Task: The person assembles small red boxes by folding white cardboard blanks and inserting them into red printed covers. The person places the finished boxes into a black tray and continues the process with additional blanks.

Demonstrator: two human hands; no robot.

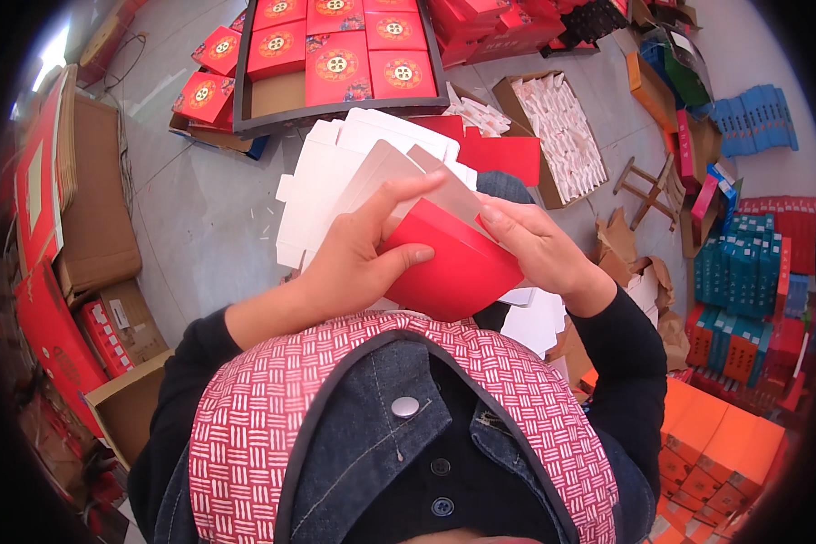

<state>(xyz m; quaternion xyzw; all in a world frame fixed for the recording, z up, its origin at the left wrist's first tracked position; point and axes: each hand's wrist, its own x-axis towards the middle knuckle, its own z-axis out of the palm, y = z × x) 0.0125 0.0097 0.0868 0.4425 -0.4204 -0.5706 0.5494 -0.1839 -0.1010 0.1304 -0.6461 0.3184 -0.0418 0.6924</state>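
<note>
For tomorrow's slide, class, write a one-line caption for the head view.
Left hand and right hand fold a red card box blank above a stack of white blanks.

Single head cam, fisheye, sits above my chest and looks steeply down, close on my hands at frame centre. My forearms enter from 6 o'clock; the floor (199, 208) stretches out to 12. Edges bend and go dark at the rim.

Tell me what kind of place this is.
Probably a box-assembly workshop: both hands, left hand and right hand, fold a red carton blank; finished red boxes fill a tray, and blue cartons are stacked nearby.
</note>
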